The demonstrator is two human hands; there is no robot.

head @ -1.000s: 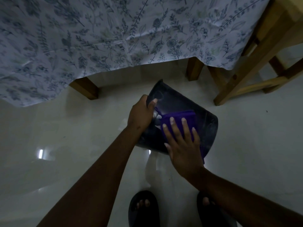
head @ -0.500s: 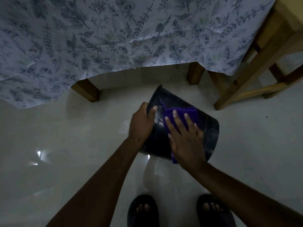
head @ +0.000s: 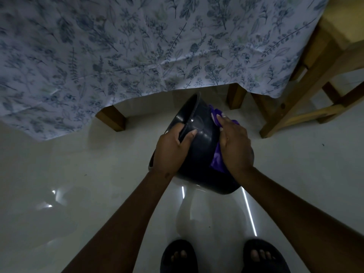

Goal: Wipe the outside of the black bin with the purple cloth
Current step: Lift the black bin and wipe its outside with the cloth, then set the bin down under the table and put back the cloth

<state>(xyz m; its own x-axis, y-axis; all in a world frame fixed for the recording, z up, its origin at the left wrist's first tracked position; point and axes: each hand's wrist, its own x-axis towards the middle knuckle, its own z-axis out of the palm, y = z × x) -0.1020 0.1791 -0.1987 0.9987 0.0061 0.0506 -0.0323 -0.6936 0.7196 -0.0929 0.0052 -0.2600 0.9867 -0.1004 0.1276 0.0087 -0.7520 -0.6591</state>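
While left hand (head: 171, 148) grips tipped bin (head: 199, 152) rim, right hand (head: 235, 146) presses cloth (head: 217, 160) flat on bin side; fingers straight.

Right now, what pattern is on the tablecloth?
Blue-grey leaves and flower sprigs on a white tablecloth, seen in the head view.

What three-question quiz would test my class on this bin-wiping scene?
1. True or false: the left hand grips the black bin by its rim.
2. What presses the purple cloth against the bin? A) the right hand B) a foot C) a brush
3. Fill in: a leaf-patterned ____ hangs behind the bin.
Key: 1 true; 2 A; 3 tablecloth.
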